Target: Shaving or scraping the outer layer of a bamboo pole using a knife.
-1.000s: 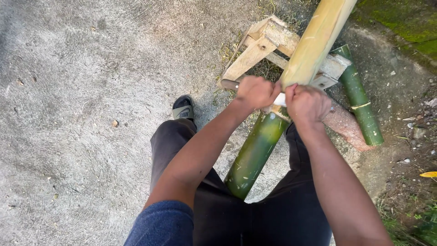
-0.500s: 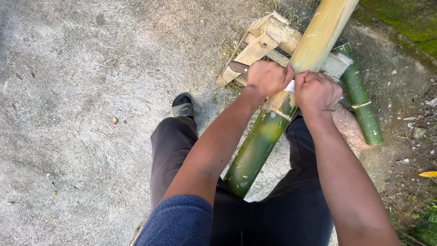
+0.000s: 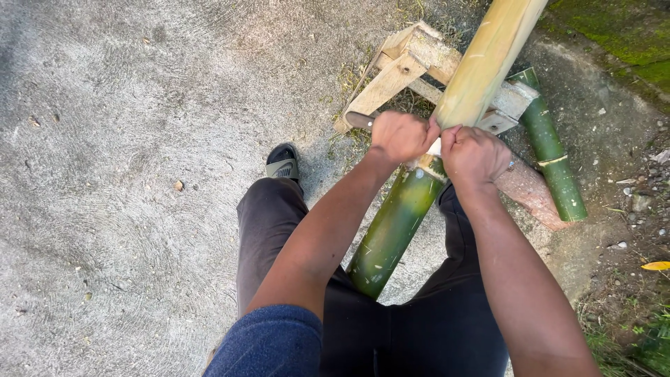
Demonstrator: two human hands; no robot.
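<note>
- One view only, from a camera on the person's head.
- It looks steeply down along both forearms to the left hand (image 3: 401, 135) and right hand (image 3: 474, 153), which sit close, in the upper middle.
- The bamboo pole (image 3: 447, 139) runs from between the legs to the top right corner.
- Concrete ground (image 3: 125, 174) fills the left half.

Rough grey concrete floor (image 3: 125, 174), small pebbles scattered on it. Far right, a wooden stand (image 3: 412, 66) sits on the floor and carries the long bamboo pole (image 3: 447, 132). Just right of it a short green bamboo piece (image 3: 551, 150) lies on the ground beside a reddish stone (image 3: 534, 195). One sandalled foot (image 3: 283, 164) stands near centre. Grass and dirt along right edge.
</note>
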